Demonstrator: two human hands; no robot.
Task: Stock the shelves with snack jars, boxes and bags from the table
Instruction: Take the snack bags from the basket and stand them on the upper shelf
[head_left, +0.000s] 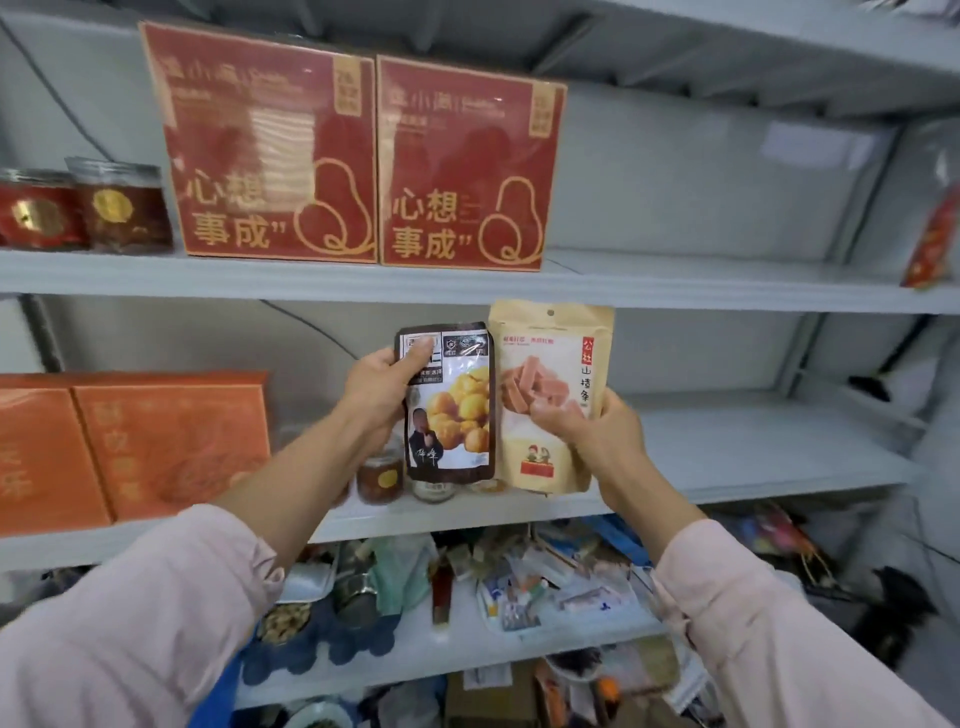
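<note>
A person's left hand (382, 387) grips a dark snack bag (449, 402); the right hand (582, 423) grips a tan bag (553, 395), both raised before the middle shelf (753, 457). Red boxes (363, 156) above the fingers are already stocked; both bags remain unplaced.

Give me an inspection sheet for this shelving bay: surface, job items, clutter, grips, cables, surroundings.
Surface: grey metal shelving; upper shelf, middle shelf.
Job's things: dark bag and tan bag held side by side in front of the middle shelf; red boxes and large jars on the upper shelf; orange boxes and small jars on the middle shelf.
Clutter: lower shelf heaped with mixed packets and tins.
Grips: left grip holds the dark bag near its top left corner; right grip holds the tan bag at mid-height.
Cables: thin dark cable along the back wall.
Surroundings: red packet at the right edge, blurred.
</note>
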